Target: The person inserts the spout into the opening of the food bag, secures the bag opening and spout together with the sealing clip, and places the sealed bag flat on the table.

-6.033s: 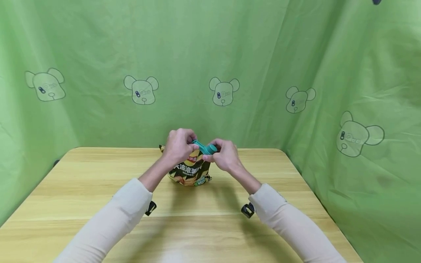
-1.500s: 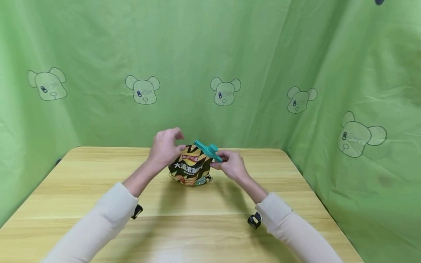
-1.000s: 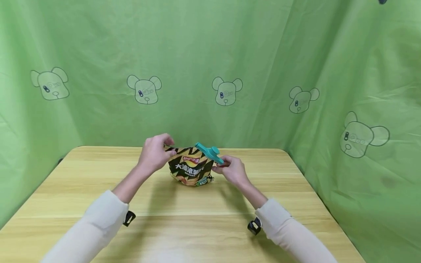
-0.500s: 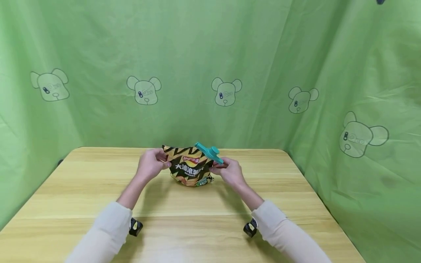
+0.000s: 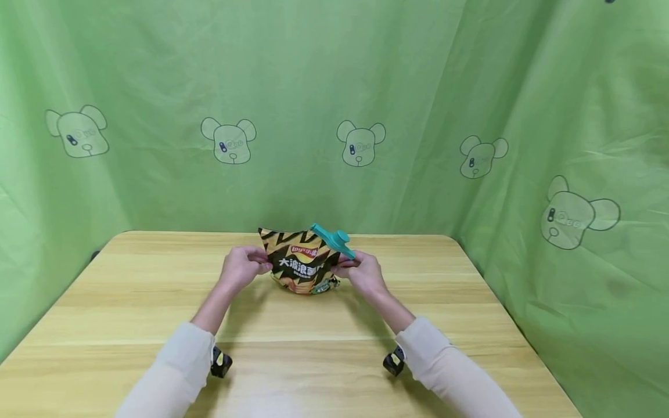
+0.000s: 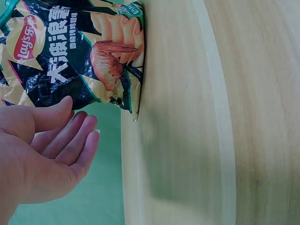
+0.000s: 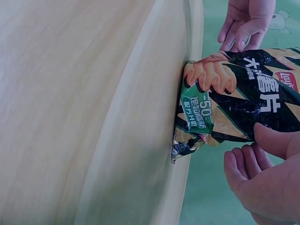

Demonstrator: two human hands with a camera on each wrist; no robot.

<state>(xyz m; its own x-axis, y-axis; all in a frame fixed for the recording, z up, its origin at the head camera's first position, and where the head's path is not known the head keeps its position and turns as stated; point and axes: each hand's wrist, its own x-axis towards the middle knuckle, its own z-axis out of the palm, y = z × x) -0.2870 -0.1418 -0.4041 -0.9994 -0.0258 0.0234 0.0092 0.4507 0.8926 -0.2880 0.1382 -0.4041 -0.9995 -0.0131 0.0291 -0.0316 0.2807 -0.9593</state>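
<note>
A black-and-yellow bag of potato chips [image 5: 299, 261] stands on the table, its top-left corner poking up. Slanting across its top-right corner is a teal bag clip [image 5: 333, 240] with a round cap. My left hand [image 5: 243, 268] is at the bag's left side; in the left wrist view the thumb [image 6: 58, 115] touches the edge and the fingers lie loosely bent beside it. At the right side is my right hand [image 5: 364, 273], below the clip. In the right wrist view its thumb [image 7: 269, 138] overlaps the bag's front, with loosely curved fingers [image 7: 241, 164] beyond the edge.
The wooden table [image 5: 282, 371] extends around the bag. Behind it and along the right hangs a green curtain [image 5: 292, 87] with bear-head drawings. A black wrist camera [image 5: 222, 363] sits under the left cuff, another black wrist camera [image 5: 394, 361] under the right.
Both hands were on the clip at first. The left hand moved left and down to the bag's left side; the right hand slid down from the clip. The bag has hardly moved.
</note>
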